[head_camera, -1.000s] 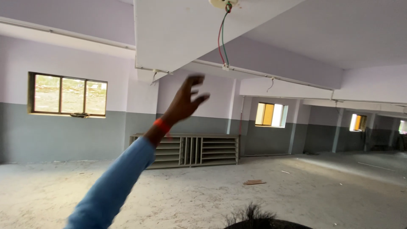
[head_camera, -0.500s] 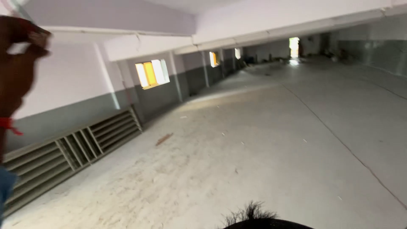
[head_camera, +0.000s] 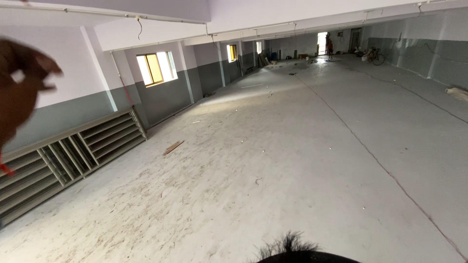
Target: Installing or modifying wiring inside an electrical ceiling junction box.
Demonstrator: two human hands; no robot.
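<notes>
At the left edge of the frame we see our left hand [head_camera: 22, 90] raised, blurred, fingers curled narrowly around nothing we can make out. Below it, lower left, a grey louvred metal frame [head_camera: 73, 158] leans against the wall. A small wooden plank [head_camera: 173, 147] lies on the dusty concrete floor [head_camera: 302, 160] just beyond. A yellow-framed window [head_camera: 156, 69] glows upper left.

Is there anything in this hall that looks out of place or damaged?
A loose wooden plank lies alone on the concrete floor near the grey louvred frames leaning on the wall. A long crack runs across the floor. The raised hand at the left edge is blurred.
</notes>
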